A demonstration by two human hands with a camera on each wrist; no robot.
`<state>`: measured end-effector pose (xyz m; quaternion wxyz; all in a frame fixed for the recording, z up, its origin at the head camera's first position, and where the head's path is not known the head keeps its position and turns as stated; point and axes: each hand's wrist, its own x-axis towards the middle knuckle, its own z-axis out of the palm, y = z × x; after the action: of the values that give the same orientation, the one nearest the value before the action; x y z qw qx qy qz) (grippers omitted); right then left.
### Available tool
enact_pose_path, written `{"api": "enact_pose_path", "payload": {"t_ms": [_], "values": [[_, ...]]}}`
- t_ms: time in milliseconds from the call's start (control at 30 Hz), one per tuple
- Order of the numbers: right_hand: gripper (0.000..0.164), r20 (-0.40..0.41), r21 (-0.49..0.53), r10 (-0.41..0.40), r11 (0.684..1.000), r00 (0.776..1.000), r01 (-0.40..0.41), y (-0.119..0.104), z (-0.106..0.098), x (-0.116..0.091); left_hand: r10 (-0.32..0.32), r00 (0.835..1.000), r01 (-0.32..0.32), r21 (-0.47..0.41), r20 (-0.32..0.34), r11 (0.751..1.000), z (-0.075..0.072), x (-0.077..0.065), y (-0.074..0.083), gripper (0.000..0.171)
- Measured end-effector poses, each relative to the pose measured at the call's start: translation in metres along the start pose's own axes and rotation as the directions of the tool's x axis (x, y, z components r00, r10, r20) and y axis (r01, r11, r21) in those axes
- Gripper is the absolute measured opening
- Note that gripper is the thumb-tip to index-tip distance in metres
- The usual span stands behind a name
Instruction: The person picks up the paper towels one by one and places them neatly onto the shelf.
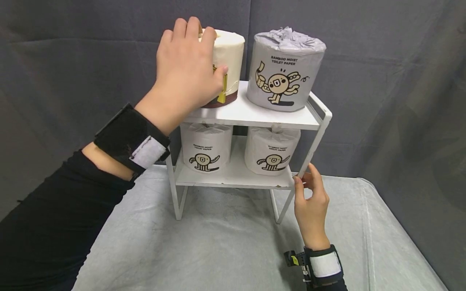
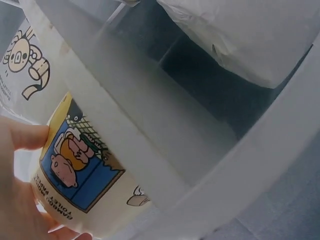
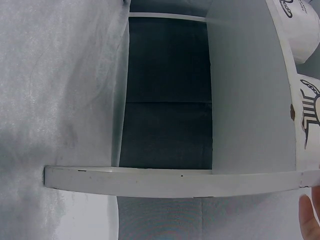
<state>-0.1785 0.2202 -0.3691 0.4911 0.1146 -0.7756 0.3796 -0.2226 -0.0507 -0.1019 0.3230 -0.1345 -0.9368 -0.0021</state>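
Observation:
My left hand (image 1: 185, 70) grips a cream toilet paper roll (image 1: 231, 50) on the top of a white two-tier rack (image 1: 251, 118). Its fingers reach over the far side and the thumb lies along the front, hiding much of the roll in the head view. A blue cartoon picture on the roll (image 2: 82, 167) shows in the left wrist view. Beside it on the same shelf stands a pale lilac wrapped roll (image 1: 287, 74) with a crumpled top. Lower down, my right hand (image 1: 312, 206) pinches the rack's front right leg (image 1: 310, 151) between thumb and fingers.
On the lower shelf sit two white wrapped rolls, one at left (image 1: 206, 149) and one at right (image 1: 273, 151). The rack stands on a table under a pale grey cloth (image 1: 218, 250). Dark grey fabric (image 1: 382, 93) hangs behind.

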Motion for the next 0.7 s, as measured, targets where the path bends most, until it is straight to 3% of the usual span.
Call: {"api": "enact_pose_path", "payload": {"t_ms": [267,700], "values": [[0.044,0.000,-0.002,0.003,1.000,1.000,-0.003,0.000,0.000,0.000,-0.011,1.000,0.011,0.031,-0.010,0.999,0.002,0.000,0.004,0.061],[0.043,0.011,-0.004,-0.002,1.000,1.000,0.002,-0.003,-0.002,0.002,0.002,0.994,-0.007,-0.039,-0.111,0.999,0.011,-0.008,-0.002,0.069]]}}
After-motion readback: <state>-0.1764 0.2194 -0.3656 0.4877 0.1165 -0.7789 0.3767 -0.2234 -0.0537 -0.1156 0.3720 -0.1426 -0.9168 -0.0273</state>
